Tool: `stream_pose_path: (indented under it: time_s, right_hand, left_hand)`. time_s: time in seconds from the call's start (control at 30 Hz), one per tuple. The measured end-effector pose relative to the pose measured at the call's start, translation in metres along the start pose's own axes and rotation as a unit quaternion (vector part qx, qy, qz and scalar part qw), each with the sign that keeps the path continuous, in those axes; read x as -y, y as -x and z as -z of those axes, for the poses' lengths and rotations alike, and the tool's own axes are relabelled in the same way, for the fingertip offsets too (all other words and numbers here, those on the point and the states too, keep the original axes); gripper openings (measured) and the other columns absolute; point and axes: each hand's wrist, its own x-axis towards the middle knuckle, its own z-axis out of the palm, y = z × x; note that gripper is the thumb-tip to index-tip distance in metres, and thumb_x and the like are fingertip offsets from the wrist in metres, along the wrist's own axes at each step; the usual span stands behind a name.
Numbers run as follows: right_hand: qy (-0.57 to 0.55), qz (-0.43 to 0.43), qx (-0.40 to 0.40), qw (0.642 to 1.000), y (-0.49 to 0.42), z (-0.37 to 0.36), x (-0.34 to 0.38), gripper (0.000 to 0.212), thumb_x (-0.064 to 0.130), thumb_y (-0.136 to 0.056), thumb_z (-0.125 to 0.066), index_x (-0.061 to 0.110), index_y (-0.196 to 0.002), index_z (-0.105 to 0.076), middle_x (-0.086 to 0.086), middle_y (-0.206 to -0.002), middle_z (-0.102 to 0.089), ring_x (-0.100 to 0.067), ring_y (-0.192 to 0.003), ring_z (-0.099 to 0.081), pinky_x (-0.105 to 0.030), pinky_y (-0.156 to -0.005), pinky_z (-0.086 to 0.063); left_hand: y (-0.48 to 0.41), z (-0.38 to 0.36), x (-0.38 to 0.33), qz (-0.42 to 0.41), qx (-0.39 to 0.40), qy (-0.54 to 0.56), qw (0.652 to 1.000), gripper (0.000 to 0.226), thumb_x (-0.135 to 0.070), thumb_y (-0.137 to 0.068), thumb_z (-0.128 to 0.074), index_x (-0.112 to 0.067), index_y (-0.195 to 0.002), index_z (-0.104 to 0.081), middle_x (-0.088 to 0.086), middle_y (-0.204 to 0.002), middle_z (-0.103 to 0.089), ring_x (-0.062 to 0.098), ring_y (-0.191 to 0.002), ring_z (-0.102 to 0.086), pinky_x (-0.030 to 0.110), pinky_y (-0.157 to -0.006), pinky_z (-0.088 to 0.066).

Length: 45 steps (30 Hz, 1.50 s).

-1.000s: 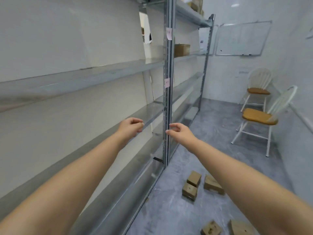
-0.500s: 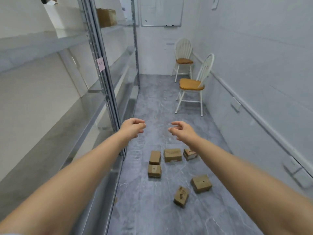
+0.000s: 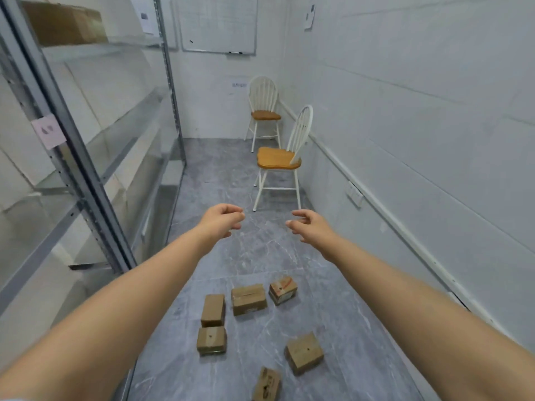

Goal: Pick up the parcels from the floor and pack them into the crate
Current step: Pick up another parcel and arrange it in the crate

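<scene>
Several small brown cardboard parcels lie scattered on the grey floor below my arms: one (image 3: 249, 299) in the middle, one (image 3: 282, 289) with a red-marked label to its right, two (image 3: 213, 310) (image 3: 211, 340) in a column on the left, and two more (image 3: 304, 353) (image 3: 267, 384) nearer me. Both my arms stretch forward at about chest height, well above the parcels. My left hand (image 3: 221, 222) hangs with loosely curled fingers and holds nothing. My right hand (image 3: 311, 228) is likewise loosely curled and empty. No crate is in view.
Metal shelving (image 3: 86, 175) runs along the left side, with a cardboard box (image 3: 65, 23) on an upper shelf. Two white chairs with wooden seats (image 3: 279, 159) (image 3: 265, 114) stand along the right wall (image 3: 434, 125) further down the narrow aisle. A whiteboard (image 3: 218, 24) hangs on the far wall.
The view has swung from the shelving to the aisle and tilted down, bringing the parcels on the floor into fuller sight. Both hands stay extended and empty.
</scene>
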Motion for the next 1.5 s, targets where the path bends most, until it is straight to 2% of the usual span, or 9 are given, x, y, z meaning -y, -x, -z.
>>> stream_pose_path:
  time_s: [0.33,0.53,0.63,0.8,1.03,1.2,1.37,1.43,1.5]
  right_hand:
    - [0.000,-0.094,-0.002,0.996,-0.116,-0.012,-0.046,0.047,0.027,-0.087,-0.064,0.014,-0.129,-0.049,-0.013,-0.119,-0.057,-0.027,-0.111,-0.058,-0.038,-0.097,-0.046]
    - [-0.006,-0.182,0.021,0.983,-0.167,-0.048,-0.096,0.045,0.022,-0.091,-0.060,0.012,-0.133,-0.047,-0.006,-0.102,-0.056,-0.026,-0.111,-0.058,-0.034,-0.092,-0.045]
    - [-0.007,-0.231,0.030,0.972,-0.189,-0.060,-0.148,0.046,0.020,-0.091,-0.060,0.010,-0.133,-0.046,-0.005,-0.094,-0.054,-0.022,-0.102,-0.057,-0.035,-0.098,-0.043]
    - [0.000,-0.296,0.043,0.954,-0.214,-0.079,-0.267,0.048,0.024,-0.089,-0.063,0.012,-0.133,-0.048,-0.009,-0.108,-0.057,-0.024,-0.108,-0.057,-0.034,-0.094,-0.044]
    - [-0.010,-0.402,0.079,0.912,-0.223,-0.141,-0.483,0.053,0.030,-0.088,-0.063,0.017,-0.136,-0.044,-0.010,-0.128,-0.053,-0.025,-0.113,-0.054,-0.039,-0.100,-0.045]
    - [0.008,-0.483,0.170,0.859,-0.203,-0.199,-0.643,0.072,0.035,-0.088,-0.063,0.015,-0.147,-0.027,-0.010,-0.148,-0.035,-0.025,-0.131,-0.040,-0.033,-0.100,-0.039]
    - [0.011,-0.526,0.254,0.811,-0.210,-0.246,-0.756,0.075,0.040,-0.092,-0.054,0.019,-0.151,-0.013,-0.007,-0.154,-0.024,-0.029,-0.133,-0.038,-0.034,-0.090,-0.040]
    - [-0.042,-0.552,0.273,0.787,-0.219,-0.260,-0.779,0.055,0.045,-0.093,-0.047,0.021,-0.141,-0.034,-0.008,-0.132,-0.048,-0.026,-0.106,-0.055,-0.034,-0.081,-0.045]
    - [-0.099,-0.554,0.286,0.775,-0.227,-0.274,-0.792,0.038,0.049,-0.094,-0.040,0.019,-0.111,-0.057,-0.005,-0.096,-0.061,-0.020,-0.081,-0.059,-0.034,-0.073,-0.047]
  left_hand:
    - [-0.119,-0.018,0.035,0.075,0.057,-0.010,0.996,0.025,-0.022,-0.092,-0.059,-0.014,-0.115,-0.059,0.003,-0.111,-0.062,0.015,-0.095,-0.061,0.026,-0.074,-0.046]
    - [-0.204,-0.031,0.093,0.156,0.114,-0.047,0.980,0.019,-0.022,-0.091,-0.059,-0.017,-0.109,-0.058,0.003,-0.111,-0.061,0.013,-0.090,-0.060,0.030,-0.082,-0.044]
    - [-0.241,-0.060,0.134,0.190,0.116,-0.039,0.974,0.017,-0.021,-0.091,-0.060,-0.017,-0.107,-0.059,0.003,-0.108,-0.063,0.014,-0.090,-0.061,0.029,-0.080,-0.046]
    - [-0.273,-0.126,0.234,0.244,0.144,-0.049,0.958,0.009,-0.018,-0.090,-0.060,-0.018,-0.099,-0.059,0.004,-0.099,-0.062,0.013,-0.081,-0.060,0.022,-0.064,-0.043]
    - [-0.278,-0.203,0.448,0.331,0.192,-0.083,0.920,0.025,-0.023,-0.090,-0.061,-0.015,-0.114,-0.061,0.004,-0.112,-0.064,0.016,-0.096,-0.062,0.024,-0.070,-0.046]
    - [-0.274,-0.254,0.612,0.399,0.274,-0.154,0.861,0.037,-0.025,-0.091,-0.058,-0.018,-0.127,-0.053,0.010,-0.121,-0.059,0.022,-0.106,-0.057,0.035,-0.083,-0.045]
    - [-0.282,-0.305,0.724,0.458,0.370,-0.219,0.778,0.068,-0.054,-0.091,-0.048,-0.024,-0.148,-0.025,0.007,-0.152,-0.030,0.032,-0.134,-0.037,0.045,-0.096,-0.040]
    - [-0.285,-0.320,0.748,0.495,0.398,-0.224,0.739,0.064,-0.060,-0.092,-0.039,-0.020,-0.142,-0.036,0.011,-0.145,-0.037,0.036,-0.124,-0.046,0.048,-0.096,-0.042]
    - [-0.289,-0.331,0.760,0.528,0.419,-0.191,0.713,0.059,-0.063,-0.092,-0.031,-0.015,-0.119,-0.053,0.011,-0.120,-0.052,0.032,-0.098,-0.056,0.049,-0.099,-0.041]
